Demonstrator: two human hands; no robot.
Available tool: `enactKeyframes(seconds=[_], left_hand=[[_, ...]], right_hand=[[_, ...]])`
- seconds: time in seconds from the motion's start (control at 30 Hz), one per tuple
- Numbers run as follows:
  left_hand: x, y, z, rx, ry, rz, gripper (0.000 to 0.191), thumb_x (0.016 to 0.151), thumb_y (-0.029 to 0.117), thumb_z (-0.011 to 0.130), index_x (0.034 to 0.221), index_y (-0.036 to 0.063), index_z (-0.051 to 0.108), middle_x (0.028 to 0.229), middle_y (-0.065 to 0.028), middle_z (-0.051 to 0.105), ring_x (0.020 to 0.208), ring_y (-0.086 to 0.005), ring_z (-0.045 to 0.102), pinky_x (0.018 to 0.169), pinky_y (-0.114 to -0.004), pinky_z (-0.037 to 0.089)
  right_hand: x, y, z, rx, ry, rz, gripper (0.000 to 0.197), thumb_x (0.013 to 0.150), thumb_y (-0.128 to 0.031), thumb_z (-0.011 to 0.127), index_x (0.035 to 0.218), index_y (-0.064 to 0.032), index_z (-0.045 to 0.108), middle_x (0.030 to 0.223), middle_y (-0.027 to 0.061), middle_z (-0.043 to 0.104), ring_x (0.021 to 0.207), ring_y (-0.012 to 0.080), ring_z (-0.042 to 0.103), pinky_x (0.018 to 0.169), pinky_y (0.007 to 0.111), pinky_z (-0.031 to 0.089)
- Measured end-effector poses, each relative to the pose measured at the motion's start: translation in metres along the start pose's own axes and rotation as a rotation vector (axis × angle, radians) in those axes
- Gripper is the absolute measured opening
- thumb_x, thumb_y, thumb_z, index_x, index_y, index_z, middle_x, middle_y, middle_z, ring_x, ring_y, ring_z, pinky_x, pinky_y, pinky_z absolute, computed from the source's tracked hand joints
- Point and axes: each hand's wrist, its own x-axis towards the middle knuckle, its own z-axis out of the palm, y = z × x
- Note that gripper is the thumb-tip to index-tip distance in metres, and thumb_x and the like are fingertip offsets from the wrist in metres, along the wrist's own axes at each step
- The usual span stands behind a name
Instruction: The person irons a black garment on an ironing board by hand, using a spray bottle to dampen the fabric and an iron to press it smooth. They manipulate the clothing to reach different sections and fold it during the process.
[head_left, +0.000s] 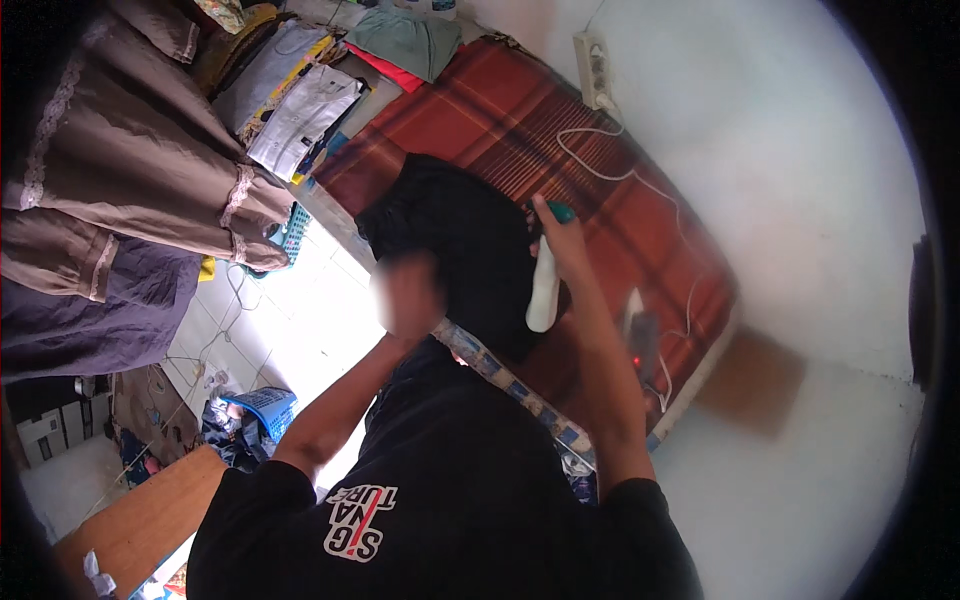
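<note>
A black garment (465, 247), gathered along one edge, lies spread on a red plaid cloth (480, 97). My right hand (556, 236) is closed around a white plastic bottle (543, 296) with a green top, over the garment's right side; the thumb is up by the green top. My left hand (412, 296) is blurred, at the garment's near left edge; its fingers cannot be made out. To the right of the bottle, a clothes iron (641, 330) rests on the plaid cloth with a small red light showing.
A white cord (634, 174) runs over the cloth towards a wall power strip (594, 71). Folded clothes (300, 120) are stacked at the upper left, beside a green folded garment (409, 37). Brown clothing (142, 142) hangs at left. A blue basket (274, 409) stands on the tiled floor.
</note>
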Motion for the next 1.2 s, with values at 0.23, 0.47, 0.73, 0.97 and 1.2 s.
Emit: enactKeyframes(seconds=[0.23, 0.47, 0.73, 0.97, 1.2], left_hand=[[-0.012, -0.016, 0.006, -0.195, 0.046, -0.172, 0.052, 0.094, 0.006, 0.069, 0.146, 0.0023, 0.059, 0.140, -0.0205, 0.062, 0.135, -0.0403, 0.055, 0.118, -0.053, 0.040], [0.038, -0.017, -0.012, -0.207, 0.150, -0.002, 0.035, 0.095, 0.004, 0.067, 0.130, 0.0014, 0.070, 0.127, -0.0174, 0.070, 0.126, -0.0400, 0.060, 0.111, -0.051, 0.043], [0.143, 0.008, 0.028, 0.001, -0.026, 0.358, 0.035, 0.096, 0.017, 0.074, 0.129, 0.0074, 0.071, 0.133, -0.0100, 0.069, 0.136, -0.0334, 0.055, 0.112, -0.052, 0.042], [0.178, -0.005, 0.061, 0.043, -0.165, 0.419, 0.021, 0.098, 0.017, 0.070, 0.118, 0.0107, 0.073, 0.124, -0.0093, 0.068, 0.127, -0.0310, 0.059, 0.102, -0.049, 0.044], [0.203, -0.024, 0.053, -0.006, 0.034, 0.555, 0.018, 0.098, 0.017, 0.069, 0.115, 0.0111, 0.072, 0.119, -0.0074, 0.069, 0.119, -0.0295, 0.061, 0.099, -0.049, 0.044]], right_hand=[[-0.013, -0.022, 0.040, -0.383, -0.183, 0.039, 0.057, 0.097, -0.060, 0.077, 0.087, -0.0049, 0.064, 0.072, 0.0035, 0.063, 0.053, 0.0160, 0.065, 0.051, 0.033, 0.055], [-0.041, 0.013, -0.030, -0.723, -0.310, 0.148, 0.071, 0.092, -0.070, 0.077, 0.077, -0.0009, 0.068, 0.070, 0.0108, 0.069, 0.058, 0.0220, 0.074, 0.060, 0.038, 0.060], [-0.043, -0.044, -0.128, -0.405, 0.360, -0.379, 0.054, 0.097, -0.058, 0.079, 0.103, -0.0046, 0.079, 0.076, 0.0048, 0.069, 0.066, 0.0158, 0.065, 0.063, 0.036, 0.052], [0.020, -0.033, -0.166, -0.430, 0.624, -0.692, 0.055, 0.096, -0.053, 0.081, 0.118, -0.0024, 0.074, 0.094, 0.0093, 0.074, 0.084, 0.0213, 0.070, 0.078, 0.039, 0.055], [-0.032, 0.011, -0.183, -1.055, 0.548, -0.159, 0.086, 0.085, -0.064, 0.085, 0.131, 0.0058, 0.065, 0.124, 0.0261, 0.074, 0.117, 0.0425, 0.072, 0.100, 0.050, 0.057]])
